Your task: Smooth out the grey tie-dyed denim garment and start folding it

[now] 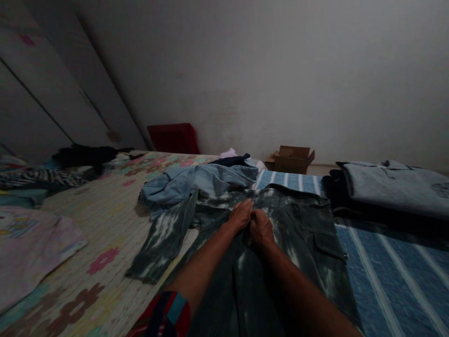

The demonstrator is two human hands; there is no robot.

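Observation:
A dark, bleach-washed denim jacket (308, 229) lies spread flat on the bed in front of me, one sleeve (159, 243) stretched out to the left. My left hand (240, 215) and my right hand (261, 229) sit side by side on the jacket's middle, fingers pinched at its front placket. What exactly the fingers grip is hard to see in the dim light. A light blue denim garment (199, 180) lies crumpled just behind the jacket.
A folded grey garment (393, 187) rests on dark clothes at the right. A striped blue bedcover (386, 271) and a floral sheet (98, 224) cover the bed. Clothes (70, 161) are piled at the far left. An open cardboard box (293, 159) and a red object (173, 138) stand by the wall.

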